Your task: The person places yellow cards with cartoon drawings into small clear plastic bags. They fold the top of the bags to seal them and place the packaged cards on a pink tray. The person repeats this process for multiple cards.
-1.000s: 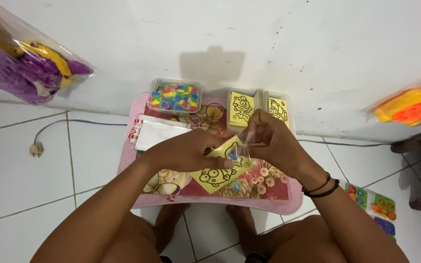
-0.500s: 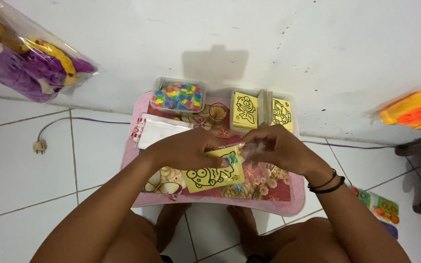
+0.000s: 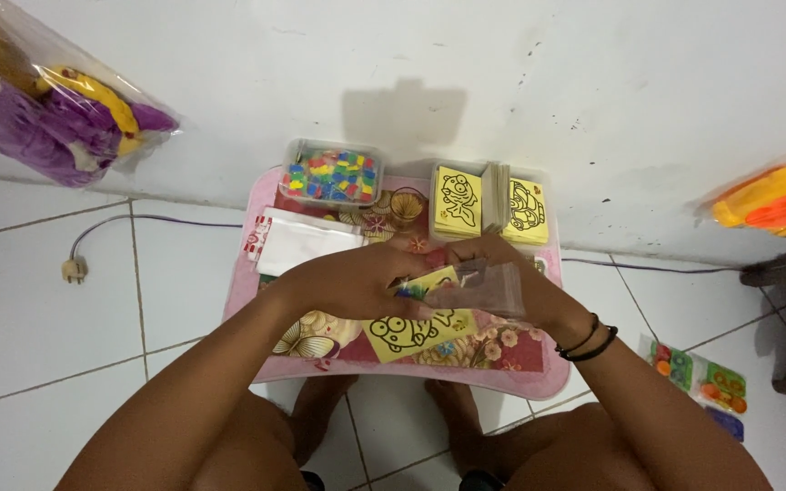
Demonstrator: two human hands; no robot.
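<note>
My left hand (image 3: 357, 277) pinches a yellow card with a black cartoon outline (image 3: 416, 329) above the pink floral lap table (image 3: 520, 368). My right hand (image 3: 525, 286), with black bands on its wrist, holds a clear plastic sleeve (image 3: 488, 293) at the card's upper edge. A few small coloured bits (image 3: 411, 287) show between the two hands. Both hands meet over the middle of the table.
At the table's back stand a clear tub of coloured pieces (image 3: 332, 173), a small cup (image 3: 406, 205) and a box of yellow cards (image 3: 488, 202). A white packet (image 3: 304, 242) lies left. On the floor are a plug (image 3: 75, 268), bagged toys (image 3: 56, 114) and a colour packet (image 3: 698, 373).
The hands have drawn closer together and lower over the table. The yellow card now hangs below them, with the clear sleeve at its top.
</note>
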